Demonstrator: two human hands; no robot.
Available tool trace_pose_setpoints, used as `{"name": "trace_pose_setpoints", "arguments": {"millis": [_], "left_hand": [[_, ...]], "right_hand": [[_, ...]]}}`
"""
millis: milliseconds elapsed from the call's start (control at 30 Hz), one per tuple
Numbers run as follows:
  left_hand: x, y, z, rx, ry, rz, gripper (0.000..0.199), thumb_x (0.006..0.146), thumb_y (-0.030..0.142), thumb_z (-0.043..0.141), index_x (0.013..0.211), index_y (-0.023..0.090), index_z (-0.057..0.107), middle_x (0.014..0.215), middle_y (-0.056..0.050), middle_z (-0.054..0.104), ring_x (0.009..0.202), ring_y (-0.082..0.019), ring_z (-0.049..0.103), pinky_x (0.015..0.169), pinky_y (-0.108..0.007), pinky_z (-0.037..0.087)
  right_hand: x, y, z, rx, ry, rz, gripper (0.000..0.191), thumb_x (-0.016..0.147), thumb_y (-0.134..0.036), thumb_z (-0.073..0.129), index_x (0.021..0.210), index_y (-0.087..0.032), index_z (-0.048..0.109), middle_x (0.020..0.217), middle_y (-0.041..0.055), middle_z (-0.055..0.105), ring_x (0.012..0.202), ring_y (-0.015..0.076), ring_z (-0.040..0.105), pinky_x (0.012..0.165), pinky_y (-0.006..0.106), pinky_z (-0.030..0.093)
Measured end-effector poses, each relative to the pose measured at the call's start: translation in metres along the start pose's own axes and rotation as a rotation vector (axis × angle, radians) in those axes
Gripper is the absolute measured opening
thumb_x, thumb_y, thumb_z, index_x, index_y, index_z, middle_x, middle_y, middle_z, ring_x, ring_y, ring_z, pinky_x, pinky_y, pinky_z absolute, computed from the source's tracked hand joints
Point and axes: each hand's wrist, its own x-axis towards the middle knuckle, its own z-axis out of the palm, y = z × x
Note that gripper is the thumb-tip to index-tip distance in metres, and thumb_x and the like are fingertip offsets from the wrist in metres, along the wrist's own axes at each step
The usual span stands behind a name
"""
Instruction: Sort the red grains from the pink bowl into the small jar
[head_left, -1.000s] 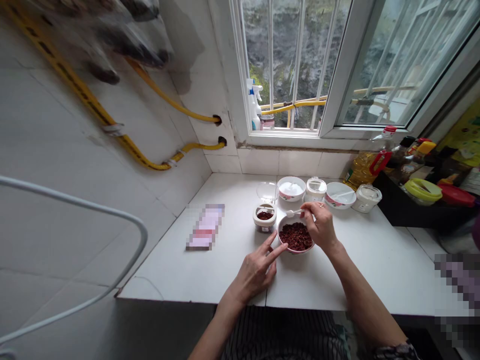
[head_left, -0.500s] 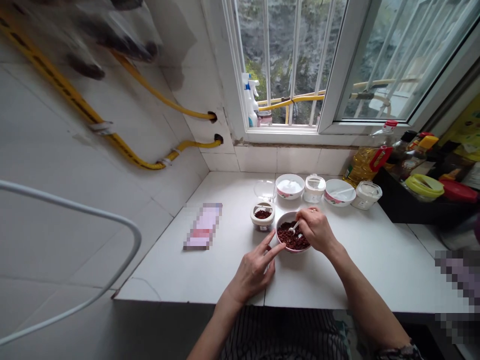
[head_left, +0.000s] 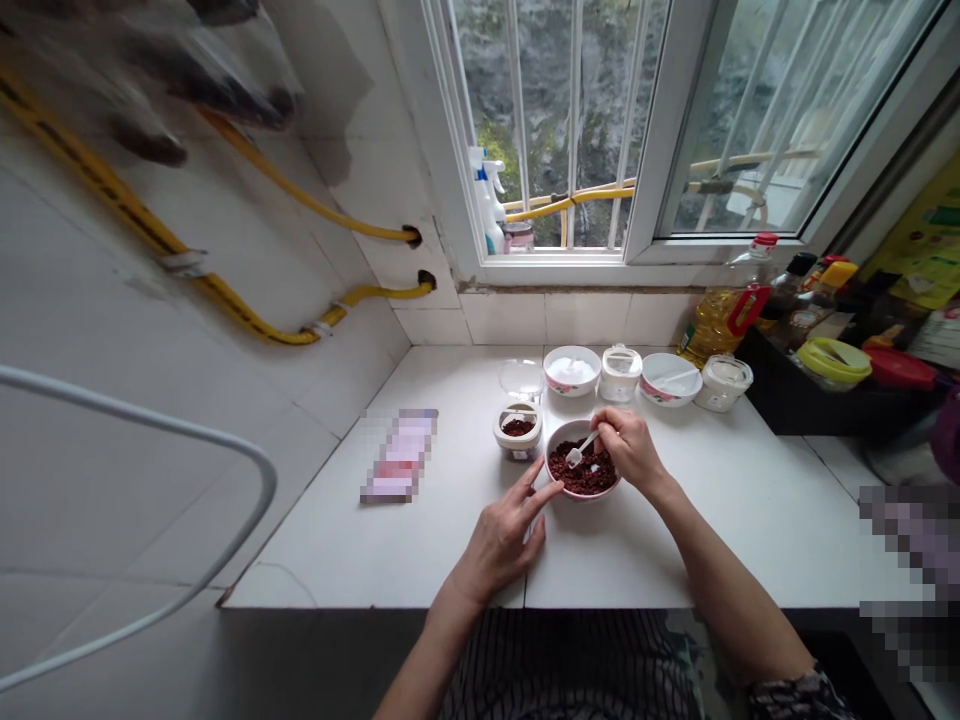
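My right hand (head_left: 627, 448) pinches a small white spoon (head_left: 576, 457) by its handle, the scoop tilted over a bowl (head_left: 556, 486) of dark reddish-brown granules (head_left: 589, 476). A small white patch shows among the granules. With fingers spread, my left hand (head_left: 510, 535) rests on the counter and its fingertips touch the bowl's near left rim. Just left of the bowl stands a small round jar (head_left: 517, 441) with the same dark granules inside; its clear lid (head_left: 521, 377) is flipped back.
Behind are a bowl of white powder (head_left: 571, 388), a lidded jar (head_left: 621, 376), another bowl with a white spoon (head_left: 670, 396) and a second jar (head_left: 724, 386). An oil bottle (head_left: 720, 315) and a dark rack of condiments (head_left: 787, 390) stand right. A pixelated pinkish item (head_left: 401, 455) lies left.
The spoon's scoop has lifted from the granules and turned more into view. My right hand has shifted slightly; my left stays at the rim. The whole view has moved a little.
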Motion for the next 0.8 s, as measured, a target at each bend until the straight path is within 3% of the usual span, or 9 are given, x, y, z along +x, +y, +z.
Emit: {"name": "trace_pose_setpoints", "arguments": {"millis": [133, 300, 633, 800], "left_hand": [[0.0, 0.0, 0.0, -0.005, -0.005, -0.004, 0.058, 0.088, 0.005, 0.046, 0.142, 0.026, 0.045, 0.158, -0.014, 0.037, 0.109, -0.021, 0.067, 0.09, -0.035, 0.059], [0.0, 0.0, 0.0, -0.006, -0.002, 0.0, 0.058, 0.087, 0.005, 0.047, 0.142, 0.026, 0.046, 0.158, -0.013, 0.037, 0.11, -0.02, 0.067, 0.091, -0.034, 0.058], [-0.001, -0.002, 0.0, 0.014, -0.015, -0.003, 0.068, 0.084, 0.004, 0.048, 0.148, 0.028, 0.041, 0.159, -0.012, 0.035, 0.118, -0.023, 0.065, 0.091, -0.034, 0.059], [0.0, -0.001, 0.001, -0.002, -0.011, -0.01, 0.07, 0.083, 0.004, 0.048, 0.148, 0.028, 0.041, 0.159, -0.012, 0.036, 0.127, -0.025, 0.059, 0.093, -0.036, 0.058]], "right_hand": [[0.001, 0.0, -0.004, 0.161, 0.04, 0.119, 0.017, 0.078, -0.021, 0.043, 0.073, -0.022, 0.059, 0.05, -0.0029, 0.062, 0.05, 0.0165, 0.059, 0.058, 0.027, 0.045], [0.002, 0.001, -0.003, 0.15, 0.056, 0.069, 0.015, 0.076, -0.022, 0.046, 0.069, -0.023, 0.059, 0.049, -0.0036, 0.061, 0.049, 0.0152, 0.058, 0.06, 0.027, 0.045], [0.003, 0.008, -0.001, 0.246, 0.051, 0.191, 0.016, 0.072, -0.026, 0.047, 0.07, -0.021, 0.062, 0.048, -0.003, 0.062, 0.048, 0.0155, 0.057, 0.056, 0.026, 0.044], [0.011, 0.005, 0.001, 0.423, 0.052, 0.246, 0.014, 0.072, -0.031, 0.053, 0.073, -0.021, 0.062, 0.05, -0.0026, 0.063, 0.051, 0.0164, 0.06, 0.06, 0.029, 0.048]]}}
